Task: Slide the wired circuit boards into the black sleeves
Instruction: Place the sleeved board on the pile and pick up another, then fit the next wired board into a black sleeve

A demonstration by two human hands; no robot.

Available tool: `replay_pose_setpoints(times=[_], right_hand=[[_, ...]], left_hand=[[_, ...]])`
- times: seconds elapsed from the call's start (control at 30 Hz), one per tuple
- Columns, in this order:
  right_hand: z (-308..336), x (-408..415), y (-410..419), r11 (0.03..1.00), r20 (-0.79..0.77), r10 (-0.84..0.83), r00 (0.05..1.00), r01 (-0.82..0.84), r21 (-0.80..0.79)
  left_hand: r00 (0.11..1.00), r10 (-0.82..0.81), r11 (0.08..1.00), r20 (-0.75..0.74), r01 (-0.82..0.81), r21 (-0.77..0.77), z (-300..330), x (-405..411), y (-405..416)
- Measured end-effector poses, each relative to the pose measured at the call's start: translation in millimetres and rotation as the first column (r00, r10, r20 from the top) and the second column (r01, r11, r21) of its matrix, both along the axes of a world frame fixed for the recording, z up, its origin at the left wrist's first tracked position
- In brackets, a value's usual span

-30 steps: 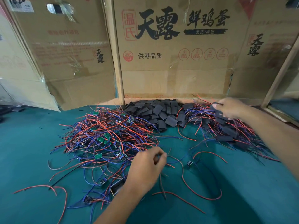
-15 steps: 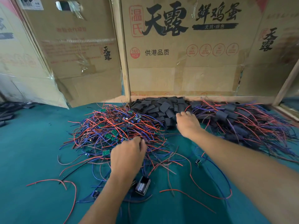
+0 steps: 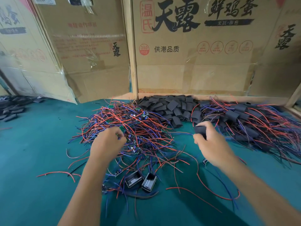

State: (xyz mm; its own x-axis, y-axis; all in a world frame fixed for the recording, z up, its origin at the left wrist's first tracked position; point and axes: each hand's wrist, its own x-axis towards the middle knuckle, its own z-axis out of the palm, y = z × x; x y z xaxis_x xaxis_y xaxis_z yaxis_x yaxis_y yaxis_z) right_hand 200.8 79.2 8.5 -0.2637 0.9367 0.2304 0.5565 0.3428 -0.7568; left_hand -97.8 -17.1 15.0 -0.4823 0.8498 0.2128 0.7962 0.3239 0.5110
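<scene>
Wired circuit boards [image 3: 130,128], small green pieces trailing red and blue leads, are heaped in a tangled pile on the teal mat [image 3: 32,152], left of centre. One green board [image 3: 121,128] is pinched at the fingertips of the left hand [image 3: 108,142], whose fingers are curled down into the pile; how firmly it is gripped is hard to tell, since the fingers hide most of it. A single black sleeve [image 3: 200,130] is held between the thumb and curled fingers of the right hand [image 3: 210,142], just above the mat and near the front edge of the loose sleeve heap [image 3: 169,106], which is stacked against the foot of the cardboard boxes [image 3: 187,62]. To the right, a second pile of sleeved boards [image 3: 247,121] is spread out with its wires fanning toward the mat's edge. Two small black housings [image 3: 141,179] are lying side by side among stray wires near the left forearm.
</scene>
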Motion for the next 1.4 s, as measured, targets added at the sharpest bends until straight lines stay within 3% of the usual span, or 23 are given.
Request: replay_pose_setpoints(times=[0.1,0.2,0.27,0.4,0.53,0.63,0.83,1.07,1.2,1.3,1.4], right_hand=[[-15.4,8.2,-22.5,0.975,-0.225,0.130,0.966,-0.166,-0.146],[-21.5,12.1,-36.9,0.957,-0.149,0.272,0.951,-0.283,-0.063],[-18.8,10.5,-39.1,0.969,-0.136,0.246,0.960,-0.245,0.030],[-17.1,9.2,-38.2,0.981,-0.102,0.189,0.977,-0.183,0.067],[-16.7,11.6,-40.6,0.980,-0.071,0.183,0.981,-0.176,0.092],[-13.5,13.2,-41.0,0.983,-0.022,0.159,0.987,-0.156,0.098],[-4.8,11.0,-48.2,0.972,0.115,0.157,0.981,-0.174,0.156],[-1.3,13.2,-50.4,0.968,0.192,0.150,0.970,-0.184,0.174],[1.2,15.9,-49.4,0.963,0.193,0.146,0.970,-0.184,0.199],[2.5,15.4,-49.9,0.959,0.188,0.148,0.971,-0.187,0.214],[2.1,14.0,-50.4,0.955,0.186,0.152,0.971,-0.193,0.226]], left_hand=[[0.982,-0.183,0.980,0.042,0.185,-0.074,0.1,-7.2,-4.6],[0.952,-0.305,0.944,-0.001,0.302,-0.134,-0.8,-2.0,-1.9],[0.936,-0.352,0.928,0.001,0.349,-0.127,-1.8,5.5,-0.6],[0.890,-0.456,0.875,0.006,0.449,-0.180,-4.7,19.8,0.9],[0.912,-0.403,0.900,0.080,0.411,-0.149,9.3,12.6,-10.1],[0.895,-0.419,0.810,0.155,0.445,-0.381,18.6,-0.5,-26.5],[0.950,-0.304,0.763,0.077,0.291,-0.577,18.4,-8.1,-35.2],[0.955,-0.292,0.752,0.060,0.268,-0.602,14.6,-6.3,-33.9],[0.917,-0.389,0.787,0.087,0.380,-0.485,23.4,-3.9,-35.3],[0.867,-0.439,0.849,0.234,0.486,-0.207,35.5,3.8,-39.3],[0.745,-0.518,0.836,0.421,0.545,0.065,48.5,14.9,-46.9]])
